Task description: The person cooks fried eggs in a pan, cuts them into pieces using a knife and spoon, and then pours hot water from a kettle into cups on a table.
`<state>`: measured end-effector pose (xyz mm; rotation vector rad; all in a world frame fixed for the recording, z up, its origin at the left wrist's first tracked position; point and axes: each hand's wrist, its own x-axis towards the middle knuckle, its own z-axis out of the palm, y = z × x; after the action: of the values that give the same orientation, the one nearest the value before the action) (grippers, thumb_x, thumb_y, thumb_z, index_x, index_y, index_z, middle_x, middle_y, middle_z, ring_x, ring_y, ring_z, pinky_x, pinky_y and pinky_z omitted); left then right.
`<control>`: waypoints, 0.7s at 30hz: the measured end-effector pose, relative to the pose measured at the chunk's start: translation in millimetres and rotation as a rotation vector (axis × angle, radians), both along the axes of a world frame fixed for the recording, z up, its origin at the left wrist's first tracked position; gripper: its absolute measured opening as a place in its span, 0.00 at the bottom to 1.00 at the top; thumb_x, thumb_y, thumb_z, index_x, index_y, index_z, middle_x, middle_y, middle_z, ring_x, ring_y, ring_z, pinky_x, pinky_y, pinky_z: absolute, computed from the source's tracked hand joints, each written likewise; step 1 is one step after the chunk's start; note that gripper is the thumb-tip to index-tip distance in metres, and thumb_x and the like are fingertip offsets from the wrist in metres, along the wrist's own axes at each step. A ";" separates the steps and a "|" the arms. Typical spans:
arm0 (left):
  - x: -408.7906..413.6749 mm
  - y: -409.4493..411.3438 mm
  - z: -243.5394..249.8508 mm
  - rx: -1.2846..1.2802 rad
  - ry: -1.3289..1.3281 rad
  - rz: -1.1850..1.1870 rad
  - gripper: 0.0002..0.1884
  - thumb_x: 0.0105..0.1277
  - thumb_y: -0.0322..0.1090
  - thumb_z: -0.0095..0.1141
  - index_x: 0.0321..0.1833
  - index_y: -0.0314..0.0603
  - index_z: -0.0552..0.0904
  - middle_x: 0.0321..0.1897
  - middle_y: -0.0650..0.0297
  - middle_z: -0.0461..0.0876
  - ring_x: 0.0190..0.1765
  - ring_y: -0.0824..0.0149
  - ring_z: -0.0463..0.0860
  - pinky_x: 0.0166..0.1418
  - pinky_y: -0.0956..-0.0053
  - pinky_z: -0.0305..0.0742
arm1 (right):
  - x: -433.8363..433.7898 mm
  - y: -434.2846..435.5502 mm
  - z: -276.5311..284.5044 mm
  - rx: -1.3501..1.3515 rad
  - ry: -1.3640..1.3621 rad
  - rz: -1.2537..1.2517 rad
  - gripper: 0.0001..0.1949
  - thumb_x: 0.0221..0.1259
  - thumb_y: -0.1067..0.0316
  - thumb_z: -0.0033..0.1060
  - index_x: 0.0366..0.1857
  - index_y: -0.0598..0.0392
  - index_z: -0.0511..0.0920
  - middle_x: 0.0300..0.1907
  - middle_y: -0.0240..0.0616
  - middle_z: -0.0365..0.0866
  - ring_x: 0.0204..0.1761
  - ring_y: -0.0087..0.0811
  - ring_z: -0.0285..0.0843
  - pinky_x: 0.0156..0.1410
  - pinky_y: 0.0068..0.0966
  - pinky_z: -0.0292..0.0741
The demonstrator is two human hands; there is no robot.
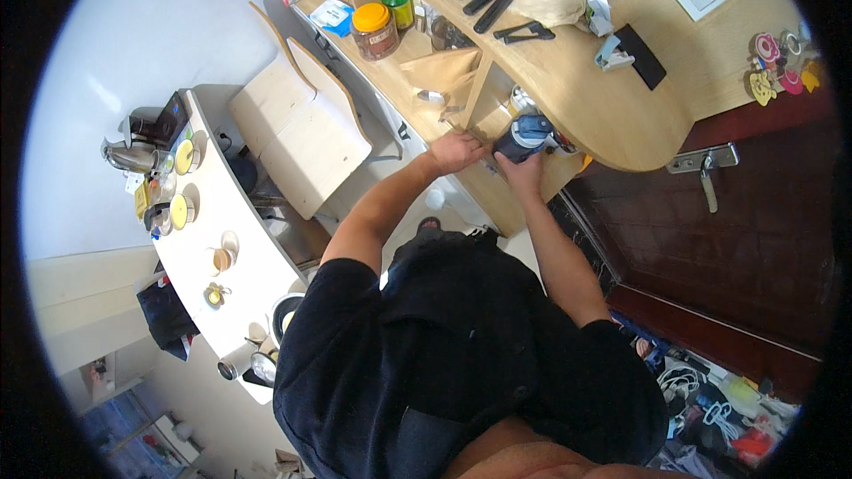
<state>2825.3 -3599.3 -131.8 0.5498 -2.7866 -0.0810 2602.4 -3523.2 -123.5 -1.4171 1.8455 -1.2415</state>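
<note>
My right hand [524, 171] grips a dark blue drink bottle [521, 138] with a blue flip lid, low in the wooden shelf unit under the rounded top. Just left of it, my left hand [458, 152] is at the lower shelf board [489, 183], its fingers bent toward the bottle. Whether those fingers pinch something small is too unclear to see. Behind the bottle stand other containers, partly hidden by the overhanging top. An upright wooden divider [476, 94] rises beyond my left hand.
The rounded wooden top [619, 136] overhangs the bottle. On the lower level stands a jar with a yellow lid [374, 30]. A brown door [752, 213] with a metal handle [708, 186] is at right. Left are a pale chair [299, 126] and a white table [249, 279] with cups.
</note>
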 end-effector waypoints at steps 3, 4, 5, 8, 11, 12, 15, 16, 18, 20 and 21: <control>7.7 5.3 2.7 0.050 0.067 -0.012 0.31 0.61 0.43 0.67 0.68 0.44 0.78 0.55 0.59 0.83 0.61 0.56 0.82 0.69 0.60 0.75 | 19.2 -8.7 17.7 -0.032 -0.019 -0.012 0.43 0.41 0.57 0.88 0.64 0.64 0.74 0.62 0.58 0.80 0.64 0.55 0.79 0.70 0.43 0.74; 8.8 6.9 10.7 0.045 0.101 -0.026 0.33 0.59 0.44 0.70 0.68 0.43 0.78 0.58 0.58 0.82 0.64 0.55 0.81 0.71 0.60 0.74 | 18.1 -16.0 7.7 -0.050 0.001 -0.023 0.43 0.41 0.57 0.88 0.64 0.65 0.74 0.63 0.59 0.79 0.65 0.56 0.78 0.71 0.43 0.73; 10.4 6.4 19.2 0.041 0.135 -0.039 0.36 0.56 0.46 0.72 0.68 0.42 0.78 0.61 0.57 0.81 0.66 0.54 0.79 0.73 0.59 0.72 | 15.6 -24.7 -1.4 -0.068 0.020 -0.034 0.44 0.42 0.57 0.88 0.65 0.66 0.73 0.63 0.60 0.79 0.65 0.57 0.77 0.72 0.43 0.71; 29.6 9.8 26.8 0.109 0.176 0.020 0.41 0.50 0.47 0.77 0.69 0.41 0.77 0.66 0.54 0.79 0.69 0.51 0.78 0.76 0.58 0.70 | 25.5 -42.2 -4.8 -0.106 0.042 -0.021 0.41 0.42 0.58 0.88 0.61 0.67 0.75 0.59 0.62 0.81 0.62 0.60 0.78 0.68 0.45 0.73; 54.1 21.6 18.1 0.084 0.241 0.095 0.43 0.49 0.47 0.78 0.69 0.39 0.76 0.66 0.53 0.79 0.68 0.49 0.78 0.74 0.57 0.71 | 41.4 -43.5 9.5 -0.009 0.089 -0.037 0.34 0.41 0.57 0.88 0.52 0.65 0.80 0.47 0.57 0.87 0.51 0.59 0.84 0.59 0.47 0.78; 56.0 27.1 19.6 0.103 0.268 0.178 0.43 0.50 0.48 0.78 0.69 0.39 0.76 0.65 0.53 0.79 0.67 0.49 0.78 0.72 0.56 0.72 | 35.6 -42.3 -1.3 -0.005 0.046 -0.035 0.35 0.42 0.56 0.88 0.53 0.66 0.79 0.49 0.59 0.86 0.53 0.59 0.83 0.60 0.48 0.77; 60.7 42.2 19.0 0.147 0.327 0.443 0.41 0.52 0.49 0.77 0.68 0.39 0.76 0.63 0.53 0.79 0.63 0.48 0.79 0.68 0.55 0.74 | 18.3 -35.4 -15.8 0.001 0.060 0.006 0.38 0.44 0.54 0.86 0.57 0.66 0.77 0.57 0.62 0.81 0.59 0.59 0.79 0.64 0.48 0.75; 60.8 47.6 18.5 0.160 0.337 0.533 0.41 0.53 0.50 0.77 0.68 0.39 0.76 0.62 0.53 0.79 0.62 0.48 0.79 0.67 0.55 0.74 | 15.2 -29.7 -16.5 0.001 0.088 0.032 0.38 0.46 0.53 0.86 0.59 0.66 0.76 0.59 0.63 0.80 0.61 0.59 0.78 0.65 0.48 0.74; 58.9 57.5 14.6 0.168 0.366 0.640 0.39 0.55 0.52 0.76 0.66 0.39 0.76 0.59 0.53 0.78 0.58 0.47 0.79 0.63 0.55 0.76 | 4.0 -7.6 -17.6 0.162 0.229 0.109 0.39 0.49 0.53 0.83 0.62 0.66 0.74 0.62 0.63 0.77 0.64 0.59 0.76 0.68 0.48 0.73; 51.7 69.0 9.0 0.174 0.404 0.697 0.38 0.56 0.51 0.75 0.66 0.38 0.76 0.59 0.52 0.78 0.59 0.46 0.79 0.63 0.56 0.76 | 2.9 23.4 -14.9 0.164 0.422 0.146 0.35 0.54 0.55 0.80 0.62 0.65 0.76 0.58 0.57 0.81 0.62 0.55 0.77 0.67 0.46 0.74; 45.1 73.3 8.8 0.173 0.425 0.716 0.38 0.57 0.51 0.75 0.66 0.37 0.76 0.60 0.51 0.78 0.59 0.45 0.79 0.63 0.56 0.77 | 0.6 32.4 -14.8 0.159 0.438 0.188 0.35 0.54 0.55 0.79 0.63 0.65 0.76 0.58 0.57 0.80 0.62 0.56 0.77 0.67 0.47 0.74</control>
<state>2870.4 -3525.9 -123.0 1.3543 -2.0499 -0.2480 2603.0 -3490.8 -138.3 -1.8278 1.9742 -0.7138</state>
